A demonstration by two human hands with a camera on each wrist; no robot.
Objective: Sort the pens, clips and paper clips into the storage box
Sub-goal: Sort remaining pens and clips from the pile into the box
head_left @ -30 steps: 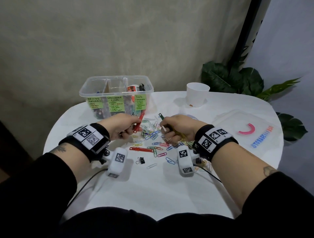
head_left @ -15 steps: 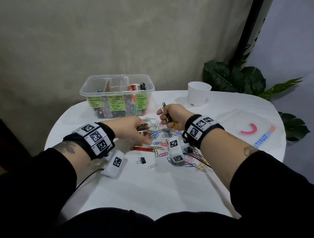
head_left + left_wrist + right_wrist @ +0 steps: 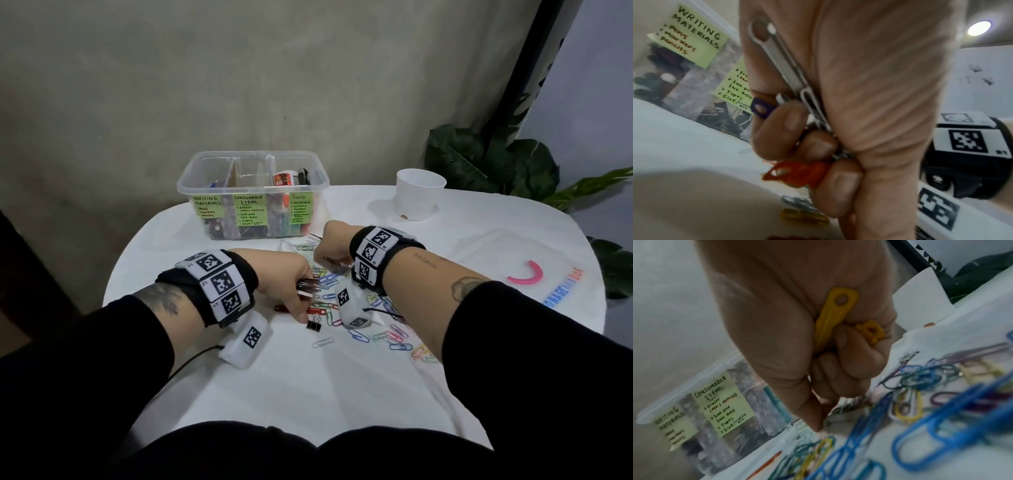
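Note:
The clear storage box (image 3: 251,188) with three green labels stands at the table's back. Coloured paper clips (image 3: 394,337) lie scattered in front of it. My left hand (image 3: 294,291) grips a bundle of long clips: a silver one (image 3: 781,61), a purple one (image 3: 760,108) and a red one (image 3: 795,172). One of its fingers reaches down beside a black binder clip (image 3: 313,324) and a red long clip (image 3: 317,310). My right hand (image 3: 329,246) grips yellow clips (image 3: 830,318), and its thumb tip (image 3: 818,426) touches the pile near the box (image 3: 715,418).
A white cup (image 3: 419,193) stands at the back right. The clear box lid (image 3: 507,246) with a pink handle lies at the right edge of the white table (image 3: 308,394). A leafy plant (image 3: 496,164) stands behind. A white paper clip (image 3: 322,342) lies alone.
My right hand has come down from a raised position onto the pile by the box. My left hand has moved nearer, towards the red clip and the binder clip.

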